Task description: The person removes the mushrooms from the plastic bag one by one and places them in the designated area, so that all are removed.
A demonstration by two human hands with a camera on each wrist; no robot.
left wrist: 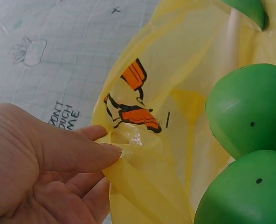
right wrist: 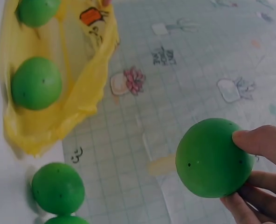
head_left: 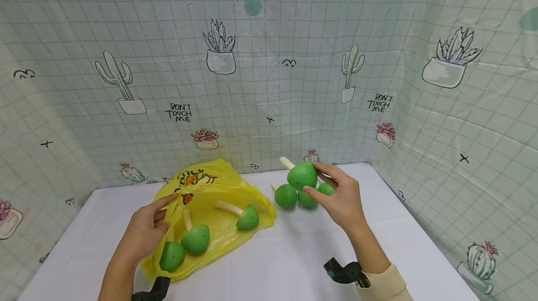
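**Three mushrooms in the bag, one in hand, three outside**

Step in hand: loading, judging by the layout. Your left hand pinches the bag's edge between thumb and fingers, and the mouth stands open towards you. Your right hand grips the held mushroom by its cap, thumb on one side, fingers on the other. It appears to be off the table, near the loose mushrooms, which sit close together beyond the bag's right end.

Next move, in my judgement: keep the edge raised, bring the held mushroom across to the left, and release it well inside the mouth. The plastic looks thin and could sag if you let go early.

Condition: the held mushroom's cap is rounded, smooth and green, with small dark dots; its pale stem points away from you, up and to the left. No damage shows on the visible faces. Inside the bag, two mushrooms lie touching at the near left, and one lies apart at the right. Most of the loose stems are hidden.
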